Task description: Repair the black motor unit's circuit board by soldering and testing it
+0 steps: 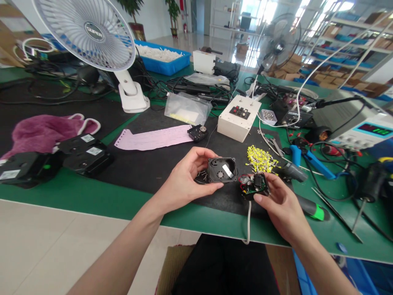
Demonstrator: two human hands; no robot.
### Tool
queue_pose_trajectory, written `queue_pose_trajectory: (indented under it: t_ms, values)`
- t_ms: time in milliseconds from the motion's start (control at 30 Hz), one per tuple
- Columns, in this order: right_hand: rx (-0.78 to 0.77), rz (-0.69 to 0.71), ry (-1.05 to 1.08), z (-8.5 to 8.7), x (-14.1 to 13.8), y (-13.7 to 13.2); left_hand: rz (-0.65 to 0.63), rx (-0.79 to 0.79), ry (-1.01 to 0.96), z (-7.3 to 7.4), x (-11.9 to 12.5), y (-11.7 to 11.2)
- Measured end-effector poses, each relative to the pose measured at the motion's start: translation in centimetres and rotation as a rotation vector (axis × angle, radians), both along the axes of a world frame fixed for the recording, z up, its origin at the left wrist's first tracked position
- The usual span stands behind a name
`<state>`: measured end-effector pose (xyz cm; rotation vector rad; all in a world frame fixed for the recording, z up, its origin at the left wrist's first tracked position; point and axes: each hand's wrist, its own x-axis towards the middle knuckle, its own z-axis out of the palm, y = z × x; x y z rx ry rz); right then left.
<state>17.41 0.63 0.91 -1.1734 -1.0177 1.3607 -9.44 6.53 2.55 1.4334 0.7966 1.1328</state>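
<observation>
My left hand [184, 180] grips a black square plastic cover [222, 170] with a small white strip inside it, held just above the dark mat [153, 164]. My right hand [281, 203] is closed on a small black module [254, 184] with red and black wires showing; a white cord [248, 221] hangs from it over the table edge. The two parts are held apart, side by side. A pile of small yellow components [260, 159] lies just behind my right hand. A few small screws [202, 175] lie on the mat under the cover.
A white box with switches [238, 121], a black part [197, 133] and a pink paper strip [153, 139] lie farther back. Black housings [86, 153] and a purple cloth [46, 129] are at left. A screwdriver with a green grip [313, 209], blue pliers [310, 159], a white fan [92, 35] and a power supply [362, 127] stand around.
</observation>
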Motion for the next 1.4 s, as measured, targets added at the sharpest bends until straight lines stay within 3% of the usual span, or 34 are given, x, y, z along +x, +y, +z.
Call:
queue_pose_trajectory:
  t_ms: [367,767,1400]
  values:
    - [-0.023,0.112,0.182,0.4,0.2,-0.1,0.052,0.033,-0.002,0.0,-0.2,0.2]
    - [-0.003,0.214,0.141,1.0,0.2,0.0,0.089,0.065,0.012,-0.2,-0.1,0.1]
    - [-0.042,0.207,0.259,1.8,0.0,0.2,0.087,0.073,-0.012,-0.2,-0.2,0.2]
